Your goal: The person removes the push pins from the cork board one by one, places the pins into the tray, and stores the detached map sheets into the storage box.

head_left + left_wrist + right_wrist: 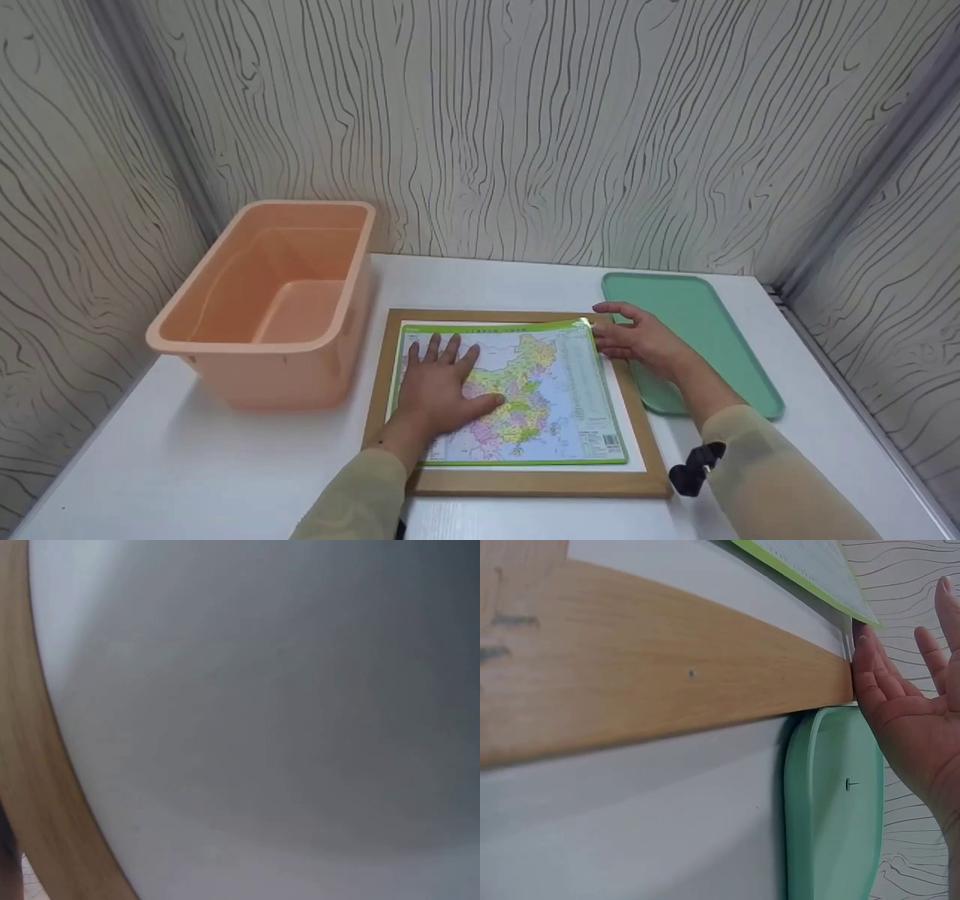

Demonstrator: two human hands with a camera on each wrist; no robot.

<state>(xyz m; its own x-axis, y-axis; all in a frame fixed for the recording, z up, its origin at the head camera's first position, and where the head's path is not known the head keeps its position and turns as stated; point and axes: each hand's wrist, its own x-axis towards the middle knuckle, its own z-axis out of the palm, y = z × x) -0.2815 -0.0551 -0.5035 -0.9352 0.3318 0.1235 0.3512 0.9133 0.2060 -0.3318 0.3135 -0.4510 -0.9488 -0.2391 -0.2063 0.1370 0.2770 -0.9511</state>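
Clearly, we spread our left hand (441, 390) over the map (525, 397), inside the frame (540, 483); our right-wrist view best shows the map's corner (853, 606) raised beside our loosely spread right hand (637, 343).

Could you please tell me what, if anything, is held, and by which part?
The left hand lies flat on the map, gripping nothing. The right hand is at the map's raised top-right corner; whether it grips that cannot be told.
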